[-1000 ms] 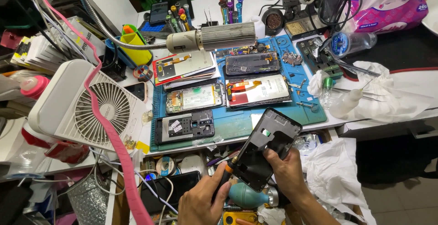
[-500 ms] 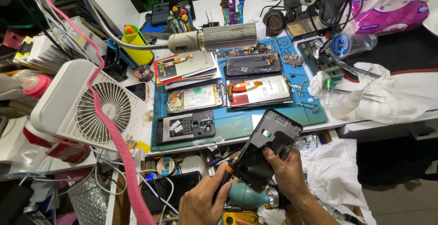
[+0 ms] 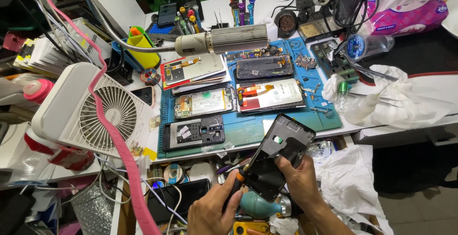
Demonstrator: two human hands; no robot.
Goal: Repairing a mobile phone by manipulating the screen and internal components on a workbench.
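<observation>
At the far left of the worktop [image 3: 420,80] a white fan [image 3: 90,111] lies tilted with a pink cable [image 3: 112,130] draped across its grille; just right of it the blue repair mat [image 3: 248,130] carries a spread of stripped phones, an opened dark phone frame [image 3: 193,132] at its near edge, a phone with its boards exposed [image 3: 205,102] above that, screen panels [image 3: 272,94] further right, and a grey lamp head [image 3: 224,41] on a gooseneck hanging over the lot; so plenty of units here sit opened and unassembled, judging by how they lie; now down at the near edge, the left hand [image 3: 212,213] is wrapped round a screwdriver with an orange collar [image 3: 238,180], grip closed firm on the handle, tip set against the lower edge of the black phone frame [image 3: 279,156]; that frame is held up off the worktop, tilted, over the open drawer; the right hand [image 3: 300,182] clasps it from below and the right, fingers closed on its edge; the frame looks bare inside bar a small white part with a green dot, so by my reading the work on it is under way rather than finished; whether a screw is going in or out I cannot tell; further right, white cloths [image 3: 410,101] and a small clear bottle [image 3: 341,97] lie on the worktop, untouched.
</observation>
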